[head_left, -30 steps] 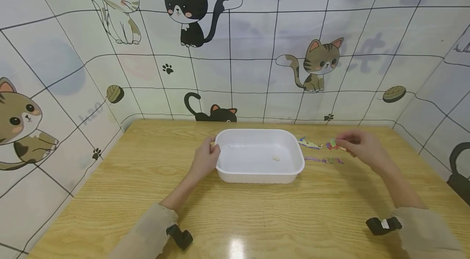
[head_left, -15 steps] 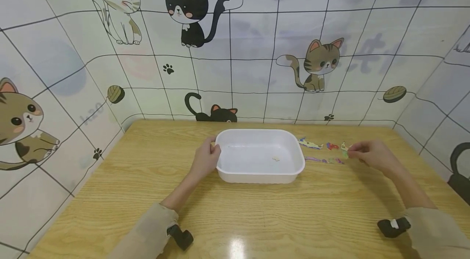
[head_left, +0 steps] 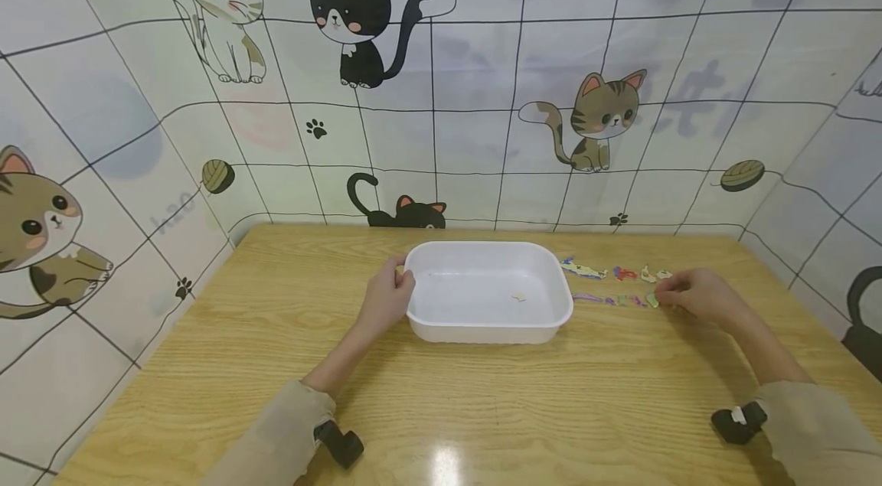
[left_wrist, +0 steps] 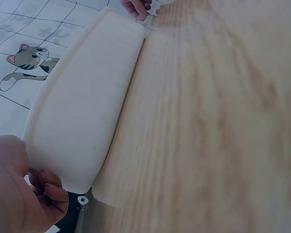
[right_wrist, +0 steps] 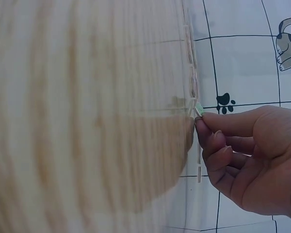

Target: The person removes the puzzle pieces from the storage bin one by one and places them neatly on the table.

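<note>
My left hand grips the left end of a white plastic tray, thumb over the rim; in the left wrist view curled fingers lie along its wall. One small pale piece lies inside. Right of the tray, my right hand pinches a small flat green piece between thumb and fingertip, at the right end of the nearer of two rows of small coloured pieces. That piece is at the table surface or just above it; which one I cannot tell. The farther row includes a long yellow-blue piece and a red piece.
The wooden table ends at a cloth backdrop printed with cats and a grid, which also rises on both sides. A dark strap is on each sleeve.
My right hand has moved right and towards me, from the farther row to the end of the nearer row, carrying the green piece. The left hand and tray have stayed put.
</note>
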Demonstrator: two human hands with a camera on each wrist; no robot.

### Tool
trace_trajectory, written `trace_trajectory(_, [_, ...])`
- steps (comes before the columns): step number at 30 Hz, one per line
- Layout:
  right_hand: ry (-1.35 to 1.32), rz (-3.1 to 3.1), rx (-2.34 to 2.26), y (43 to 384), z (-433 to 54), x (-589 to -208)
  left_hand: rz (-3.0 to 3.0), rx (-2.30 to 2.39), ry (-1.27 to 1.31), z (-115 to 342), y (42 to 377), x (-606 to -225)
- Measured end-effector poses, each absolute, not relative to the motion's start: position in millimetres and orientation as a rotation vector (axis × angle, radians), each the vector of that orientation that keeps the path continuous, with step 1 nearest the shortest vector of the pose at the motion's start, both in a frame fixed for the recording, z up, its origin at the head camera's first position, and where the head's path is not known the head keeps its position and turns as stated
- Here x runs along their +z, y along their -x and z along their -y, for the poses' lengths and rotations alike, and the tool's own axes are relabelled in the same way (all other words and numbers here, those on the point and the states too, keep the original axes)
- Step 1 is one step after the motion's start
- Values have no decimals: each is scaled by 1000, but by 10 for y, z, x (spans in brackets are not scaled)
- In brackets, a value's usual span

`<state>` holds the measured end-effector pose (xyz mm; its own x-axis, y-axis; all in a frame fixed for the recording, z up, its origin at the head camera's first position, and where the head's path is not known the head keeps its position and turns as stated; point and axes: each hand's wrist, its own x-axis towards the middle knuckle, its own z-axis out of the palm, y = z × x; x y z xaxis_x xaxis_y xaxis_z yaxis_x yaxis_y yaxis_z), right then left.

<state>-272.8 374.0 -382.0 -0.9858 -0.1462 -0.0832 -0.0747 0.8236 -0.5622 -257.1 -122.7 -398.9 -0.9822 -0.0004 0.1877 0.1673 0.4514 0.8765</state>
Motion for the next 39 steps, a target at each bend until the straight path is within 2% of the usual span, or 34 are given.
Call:
trace_trajectory(17, [213, -2881, -915, 2724, -3736, -3782, 2532, -1574, 148, 1212, 2585, -3992])
trace_trajectory(39, [506, -2912, -998, 2610, -2973, -3386, 2518, -1581, 172, 1226, 2566, -3987])
